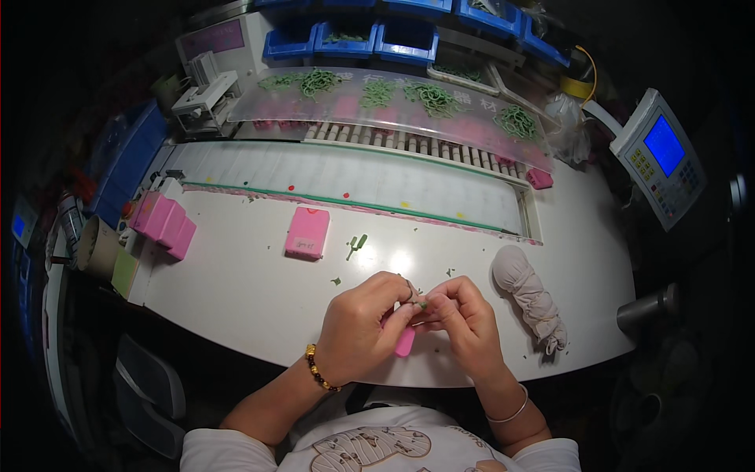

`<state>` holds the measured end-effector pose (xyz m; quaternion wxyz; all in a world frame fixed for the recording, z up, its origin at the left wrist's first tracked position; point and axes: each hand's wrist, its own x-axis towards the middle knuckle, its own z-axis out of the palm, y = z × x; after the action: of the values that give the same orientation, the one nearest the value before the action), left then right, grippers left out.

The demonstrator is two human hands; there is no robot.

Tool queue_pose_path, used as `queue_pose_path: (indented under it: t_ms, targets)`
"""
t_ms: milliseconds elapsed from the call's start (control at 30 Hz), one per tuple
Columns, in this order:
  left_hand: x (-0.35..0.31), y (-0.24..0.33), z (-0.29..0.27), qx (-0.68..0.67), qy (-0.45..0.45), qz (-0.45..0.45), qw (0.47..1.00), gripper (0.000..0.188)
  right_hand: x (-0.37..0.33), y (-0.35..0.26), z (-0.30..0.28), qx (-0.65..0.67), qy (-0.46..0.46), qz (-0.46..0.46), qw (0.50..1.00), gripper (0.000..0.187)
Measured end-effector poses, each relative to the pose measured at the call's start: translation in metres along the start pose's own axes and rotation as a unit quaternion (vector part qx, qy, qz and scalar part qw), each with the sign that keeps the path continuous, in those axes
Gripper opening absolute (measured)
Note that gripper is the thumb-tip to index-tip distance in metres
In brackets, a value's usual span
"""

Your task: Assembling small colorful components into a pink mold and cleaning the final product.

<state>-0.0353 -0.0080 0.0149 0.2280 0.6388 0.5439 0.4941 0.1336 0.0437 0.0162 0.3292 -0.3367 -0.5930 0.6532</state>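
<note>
At the near edge of the white table, my left hand [363, 324] and my right hand [465, 324] meet, fingertips pinched together. A small green piece [423, 304] shows between them, partly hidden by the fingers. Below the left fingers a pink block [405, 342] sticks out; most of it is covered, and whether the hand grips it or it lies on the table is unclear. Ahead of the hands lie a few slim green pieces [358, 243] and small green scraps [336, 281]. Another pink block [307, 233] with a label rests farther left.
A long conveyor belt [354, 177] with a green edge crosses behind. Over its rollers, a clear cover [370, 98] carries green heaps. Pink blocks [163, 224] stand at the left. A tied cloth bundle [528, 295] lies at the right, below a control panel [661, 157]. Blue bins [344, 49] line the back.
</note>
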Motion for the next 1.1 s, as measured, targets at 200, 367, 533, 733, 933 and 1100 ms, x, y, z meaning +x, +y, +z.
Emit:
queue_pose_path:
  t_ms: [200, 367, 533, 733, 933, 1100]
  targets:
    - [0.001, -0.002, 0.0, -0.052, 0.0, -0.029, 0.998, 0.007, -0.001, 0.007, 0.0, 0.009, 0.032, -0.025, 0.999, 0.017]
    - [0.0, -0.012, -0.003, -0.185, 0.029, -0.126, 0.974, 0.006, 0.0, -0.001, 0.0, 0.078, 0.076, -0.009, 0.994, 0.017]
    - [0.002, -0.013, -0.007, -0.275, 0.036, -0.229, 0.933, 0.008, 0.001, 0.005, -0.016, -0.012, 0.042, -0.006, 0.999, 0.019]
    - [0.001, -0.015, -0.009, -0.337, -0.004, -0.269, 0.902, 0.015, 0.001, -0.004, -0.022, -0.112, 0.031, 0.059, 0.991, 0.018]
    - [0.001, -0.014, -0.006, -0.326, -0.014, -0.278, 0.903, 0.017, 0.002, 0.009, -0.027, -0.199, -0.008, 0.028, 0.98, 0.018]
    - [0.001, -0.012, -0.005, -0.308, -0.023, -0.28, 0.909, 0.018, 0.002, 0.018, -0.032, -0.234, -0.045, 0.046, 0.97, 0.019]
